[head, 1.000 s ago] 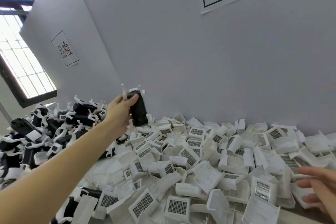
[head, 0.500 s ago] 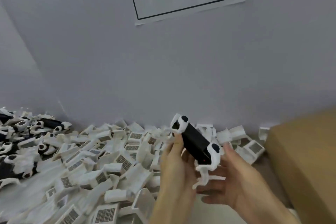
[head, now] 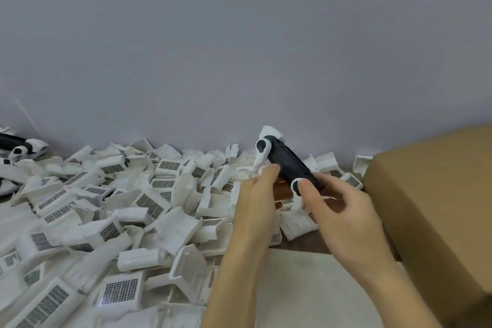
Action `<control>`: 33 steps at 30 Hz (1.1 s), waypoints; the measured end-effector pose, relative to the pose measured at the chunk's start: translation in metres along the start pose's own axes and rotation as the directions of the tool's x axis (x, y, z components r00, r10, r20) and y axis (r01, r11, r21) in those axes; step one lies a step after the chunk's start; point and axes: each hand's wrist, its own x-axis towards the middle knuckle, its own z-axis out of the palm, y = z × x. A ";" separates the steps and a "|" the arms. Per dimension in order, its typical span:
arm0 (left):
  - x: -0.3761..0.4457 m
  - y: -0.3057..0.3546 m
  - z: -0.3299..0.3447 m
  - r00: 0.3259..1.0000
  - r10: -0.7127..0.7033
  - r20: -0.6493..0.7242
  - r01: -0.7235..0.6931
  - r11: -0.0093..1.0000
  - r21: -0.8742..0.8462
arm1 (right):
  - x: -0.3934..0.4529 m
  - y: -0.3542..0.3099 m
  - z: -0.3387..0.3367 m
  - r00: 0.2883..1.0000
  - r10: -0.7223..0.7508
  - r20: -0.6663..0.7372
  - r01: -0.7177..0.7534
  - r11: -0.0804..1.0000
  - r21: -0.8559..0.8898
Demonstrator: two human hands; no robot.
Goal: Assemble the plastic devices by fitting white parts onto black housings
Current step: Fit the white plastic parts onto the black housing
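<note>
A black housing [head: 288, 165] with white end caps and white clips sits tilted between my two hands, above the table near the wall. My left hand [head: 257, 200] pinches it from the left, fingertips at its middle. My right hand [head: 343, 210] grips its lower end, thumb pressed on the white cap. A big heap of loose white parts [head: 119, 210] with dark grid panels covers the table to the left.
A brown cardboard box [head: 436, 210] stands at the right, close to my right hand. Finished black-and-white devices [head: 18, 148] lie at the far left by the grey wall. A pale mat [head: 314, 290] lies on the wooden table under my forearms.
My left hand brought the black housing from the far-left pile to the middle, and my right hand came up and took hold of its lower end. My view swung right and down.
</note>
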 end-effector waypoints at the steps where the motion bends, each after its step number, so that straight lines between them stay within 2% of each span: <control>1: 0.000 0.000 0.001 1.000 0.003 0.020 -0.003 1.000 -0.023 | -0.002 0.000 0.000 0.999 -0.045 -0.009 0.044 0.997 -0.061; 4: 0.003 -0.001 0.004 0.999 0.005 0.036 -0.001 0.992 -0.126 | -0.008 0.003 0.001 0.988 -0.151 -0.018 0.141 0.955 -0.259; 7: 0.004 -0.003 0.008 0.999 -0.022 0.032 0.028 0.978 -0.209 | -0.019 0.011 0.001 0.988 -0.149 -0.043 0.123 0.922 -0.366; 12: -0.001 -0.011 0.021 0.985 -0.066 0.158 0.096 0.976 -0.194 | -0.040 0.026 0.001 0.982 -0.086 -0.167 0.029 0.948 -0.318; 18: -0.002 -0.014 0.024 0.972 -0.038 0.232 0.094 0.968 -0.234 | -0.038 0.027 -0.003 0.992 -0.007 -0.127 -0.030 0.958 -0.284; 26: -0.005 -0.020 0.029 0.971 -0.041 0.236 0.068 0.992 -0.108 | -0.036 0.026 -0.003 0.986 0.058 -0.156 -0.098 0.959 -0.267; 33: -0.005 -0.022 0.032 0.974 -0.019 0.226 0.031 0.998 -0.049 | -0.034 0.024 -0.006 0.981 0.036 -0.189 -0.104 0.927 -0.362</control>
